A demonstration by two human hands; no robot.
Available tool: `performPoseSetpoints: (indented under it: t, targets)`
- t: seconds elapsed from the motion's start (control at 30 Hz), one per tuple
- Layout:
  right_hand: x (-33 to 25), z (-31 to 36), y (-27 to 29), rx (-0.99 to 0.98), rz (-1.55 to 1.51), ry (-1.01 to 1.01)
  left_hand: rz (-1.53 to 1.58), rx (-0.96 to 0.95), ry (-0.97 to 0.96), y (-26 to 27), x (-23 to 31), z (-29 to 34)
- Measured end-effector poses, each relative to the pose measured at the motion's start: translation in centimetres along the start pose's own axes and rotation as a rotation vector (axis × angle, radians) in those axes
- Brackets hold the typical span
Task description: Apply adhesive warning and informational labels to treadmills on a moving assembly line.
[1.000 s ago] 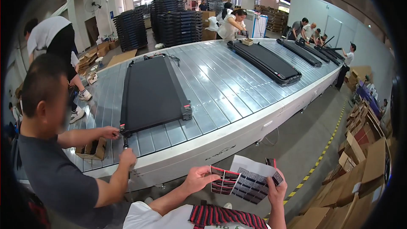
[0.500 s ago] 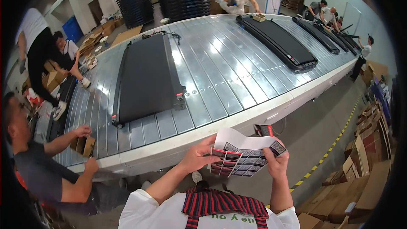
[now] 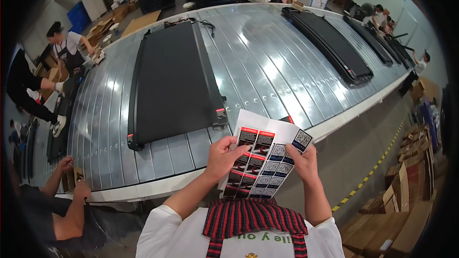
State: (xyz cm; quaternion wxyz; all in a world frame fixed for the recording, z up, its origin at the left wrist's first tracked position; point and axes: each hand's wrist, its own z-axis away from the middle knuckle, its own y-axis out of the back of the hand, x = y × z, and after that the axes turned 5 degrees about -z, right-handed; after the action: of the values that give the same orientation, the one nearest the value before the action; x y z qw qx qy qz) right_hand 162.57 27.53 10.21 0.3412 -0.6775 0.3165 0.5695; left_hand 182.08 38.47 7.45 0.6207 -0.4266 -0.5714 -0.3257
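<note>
Both my hands hold sticker sheets up in front of my chest. My left hand (image 3: 224, 158) pinches the left edge, thumb on top of a sheet of red, black and white warning labels (image 3: 249, 155). My right hand (image 3: 303, 161) grips the right side, its thumb on a sheet of dark blue and white code labels (image 3: 275, 180) that lies partly under the warning labels. A white backing (image 3: 253, 118) curls up at the far edge, and a red corner of another piece shows behind it. Beyond the sheets lies a black treadmill deck (image 3: 172, 81) on the slatted metal line.
A second black deck (image 3: 330, 43) lies farther right on the metal conveyor (image 3: 253, 57). At left, a co-worker's arms (image 3: 69, 200) hold a small cardboard piece. Another person stands with shoes on the line. Flattened cardboard (image 3: 392, 220) is stacked at right beside a yellow-black floor stripe (image 3: 377, 165).
The sheets have swung up and flattened toward me, so more warning labels show. Both hands still hold them. My view has tilted downward, and the seated person at far left has risen.
</note>
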Motion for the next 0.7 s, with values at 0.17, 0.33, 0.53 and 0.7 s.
performPoseSetpoints:
  t: [0.17, 0.33, 0.53, 0.7]
  targets:
    - [1.1, -5.1, -1.2, -0.104, -0.109, -0.048, 0.121, 0.142, -0.134, 1.1, 1.1, -1.9]
    - [1.4, -10.0, -1.1, -0.284, -0.126, -0.076, -0.068, 0.041, 0.087, 2.4, 2.9, -3.6]
    - [3.0, -14.5, -1.2, -0.409, -0.056, -0.042, -0.190, 0.091, 0.053, 0.8, 2.2, -4.3]
    - [2.6, -15.8, -1.6, -0.593, -0.143, -0.027, -0.336, 0.328, 0.103, 1.1, 1.9, -4.1]
